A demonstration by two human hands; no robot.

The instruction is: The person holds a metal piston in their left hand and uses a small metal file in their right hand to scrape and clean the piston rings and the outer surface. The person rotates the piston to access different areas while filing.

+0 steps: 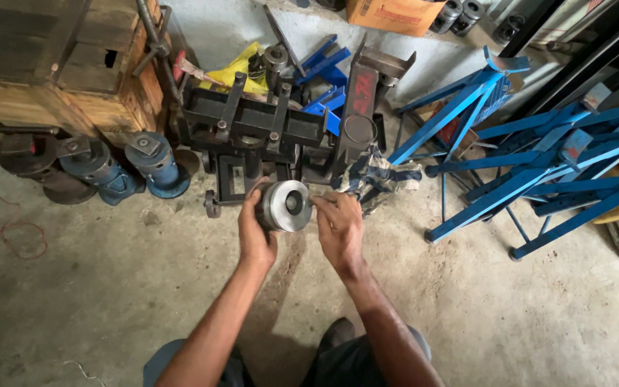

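Fingers (251, 215) around steel roller (286, 206)

Metal disc (286, 206): silver-grey. Cloth (380, 177): blue-and-white checked. Folding stands (539, 154): bright blue. Two cylinders (127, 168): blue. Machine frame (252, 125): black. Crate (59, 61): brown wood.

Bare concrete floor (109, 287) lies open; black machine frame (252, 125) blocks ahead.

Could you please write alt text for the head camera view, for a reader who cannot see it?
A person's left hand holds a round silver metal roller above a concrete floor, while the right hand touches its face. Behind it stand a black metal machine, two blue cylinders and blue steel frames.
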